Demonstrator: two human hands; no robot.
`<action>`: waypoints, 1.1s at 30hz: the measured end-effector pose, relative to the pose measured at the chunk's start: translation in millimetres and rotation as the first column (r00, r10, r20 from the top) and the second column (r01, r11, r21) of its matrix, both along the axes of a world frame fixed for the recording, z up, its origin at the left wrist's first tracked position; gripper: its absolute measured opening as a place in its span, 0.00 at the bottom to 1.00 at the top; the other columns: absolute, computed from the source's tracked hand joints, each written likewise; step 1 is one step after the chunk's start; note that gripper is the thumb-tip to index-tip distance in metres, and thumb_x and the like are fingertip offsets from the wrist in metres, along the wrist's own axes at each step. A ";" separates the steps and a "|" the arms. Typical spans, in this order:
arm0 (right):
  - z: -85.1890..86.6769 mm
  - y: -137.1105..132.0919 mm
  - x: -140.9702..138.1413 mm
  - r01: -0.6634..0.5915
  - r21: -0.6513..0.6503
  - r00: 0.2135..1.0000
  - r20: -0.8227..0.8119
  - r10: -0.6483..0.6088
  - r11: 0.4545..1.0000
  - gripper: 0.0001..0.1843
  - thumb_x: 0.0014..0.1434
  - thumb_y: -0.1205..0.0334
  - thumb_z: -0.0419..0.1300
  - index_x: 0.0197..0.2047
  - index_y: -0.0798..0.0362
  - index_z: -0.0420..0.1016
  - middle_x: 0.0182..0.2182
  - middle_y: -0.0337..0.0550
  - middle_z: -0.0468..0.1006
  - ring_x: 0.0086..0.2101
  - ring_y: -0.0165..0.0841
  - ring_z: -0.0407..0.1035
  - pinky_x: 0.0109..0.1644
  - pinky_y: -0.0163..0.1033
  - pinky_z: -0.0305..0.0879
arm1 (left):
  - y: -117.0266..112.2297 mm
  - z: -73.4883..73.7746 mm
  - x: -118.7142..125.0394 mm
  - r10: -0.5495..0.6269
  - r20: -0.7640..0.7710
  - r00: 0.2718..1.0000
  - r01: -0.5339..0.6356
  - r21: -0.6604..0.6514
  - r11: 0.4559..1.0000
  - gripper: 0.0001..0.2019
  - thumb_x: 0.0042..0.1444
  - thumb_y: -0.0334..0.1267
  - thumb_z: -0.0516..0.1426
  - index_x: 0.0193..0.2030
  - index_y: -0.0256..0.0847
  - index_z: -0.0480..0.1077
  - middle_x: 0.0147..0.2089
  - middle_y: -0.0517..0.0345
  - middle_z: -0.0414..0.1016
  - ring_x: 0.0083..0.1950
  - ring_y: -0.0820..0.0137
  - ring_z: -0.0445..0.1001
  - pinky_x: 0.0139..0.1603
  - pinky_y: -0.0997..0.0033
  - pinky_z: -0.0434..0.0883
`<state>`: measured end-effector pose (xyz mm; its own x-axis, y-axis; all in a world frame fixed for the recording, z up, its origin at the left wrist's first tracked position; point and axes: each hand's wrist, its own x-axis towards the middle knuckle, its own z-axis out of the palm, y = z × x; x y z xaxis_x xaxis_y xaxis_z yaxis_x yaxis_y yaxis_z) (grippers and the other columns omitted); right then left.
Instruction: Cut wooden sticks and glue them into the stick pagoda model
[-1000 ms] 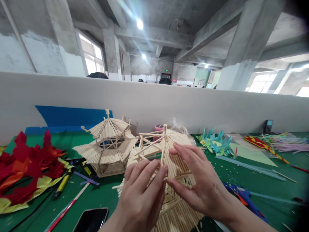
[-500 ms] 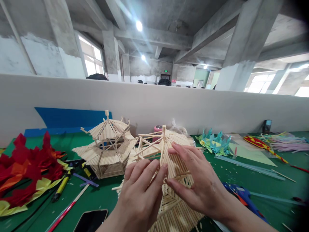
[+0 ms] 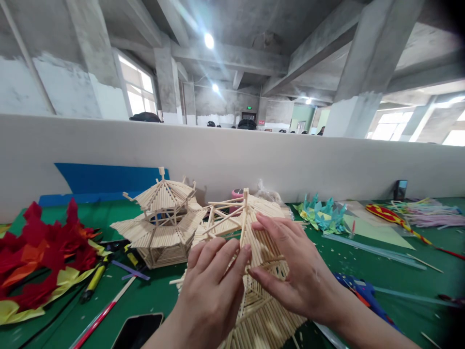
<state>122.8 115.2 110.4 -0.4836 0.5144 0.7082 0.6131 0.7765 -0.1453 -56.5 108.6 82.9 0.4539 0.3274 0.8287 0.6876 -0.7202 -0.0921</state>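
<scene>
On your far left sits one heap of red and yellow paper (image 3: 47, 257), with one blue sheet (image 3: 109, 180) leaning behind it. Next come two crossed purple strips (image 3: 131, 270), one red-and-white rod (image 3: 103, 312) and one phone (image 3: 138, 332) at the near edge. Two stick pavilions stand on the green bench (image 3: 163, 293): the left pavilion (image 3: 163, 223) has two roof tiers, and the right pavilion (image 3: 267, 329) is directly under your hands, some roof bars uncovered. Your left hand (image 3: 212, 288) is curled, fingers close together at its roof; you can't tell whether they grip a stick. Your right hand (image 3: 298, 266) is spread over the slope, thumb well apart from the fingers, with nothing visibly held. Farther right lie one teal paper piece (image 3: 321, 213) and one blue glue gun (image 3: 359, 291).
</scene>
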 end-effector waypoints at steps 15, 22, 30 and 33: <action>0.0 2.1 2.7 0.003 0.005 1.000 0.024 -0.003 1.000 0.34 0.52 0.59 0.56 0.59 0.56 0.48 0.49 0.46 0.67 0.49 0.37 0.57 0.54 0.46 0.54 | 1.4 2.1 -2.0 -0.026 -0.019 0.999 0.026 -0.008 1.000 0.16 0.51 0.23 0.50 0.47 0.33 0.66 0.45 0.47 0.67 0.47 0.58 0.60 0.45 0.55 0.58; 0.4 3.9 3.2 0.004 0.012 1.000 0.018 -0.005 1.000 0.34 0.52 0.59 0.56 0.59 0.56 0.47 0.49 0.47 0.67 0.49 0.38 0.58 0.53 0.47 0.55 | 1.7 2.7 -1.9 -0.021 -0.003 1.000 0.021 0.001 1.000 0.16 0.52 0.24 0.50 0.48 0.35 0.66 0.45 0.48 0.68 0.47 0.59 0.61 0.45 0.56 0.58; 1.1 3.3 3.5 0.009 -0.014 1.000 0.019 -0.009 1.000 0.34 0.52 0.57 0.56 0.59 0.57 0.49 0.49 0.46 0.67 0.48 0.38 0.58 0.54 0.46 0.53 | -0.8 5.5 -2.0 -0.027 -0.003 1.000 0.027 -0.066 0.997 0.16 0.52 0.23 0.50 0.48 0.35 0.64 0.46 0.49 0.67 0.48 0.59 0.60 0.46 0.56 0.58; 2.5 2.1 4.7 0.015 -0.023 0.998 0.061 -0.014 1.000 0.34 0.52 0.53 0.56 0.58 0.56 0.50 0.49 0.46 0.66 0.49 0.38 0.57 0.55 0.45 0.51 | -2.4 10.2 -5.4 -0.084 0.034 0.996 0.089 -0.173 0.981 0.19 0.51 0.22 0.50 0.51 0.35 0.61 0.46 0.50 0.65 0.48 0.61 0.59 0.46 0.57 0.59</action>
<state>127.6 117.3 112.9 -0.5177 0.5379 0.6653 0.6327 0.7642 -0.1255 -61.9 106.2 93.1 0.4653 0.4279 0.7748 0.6223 -0.7807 0.0574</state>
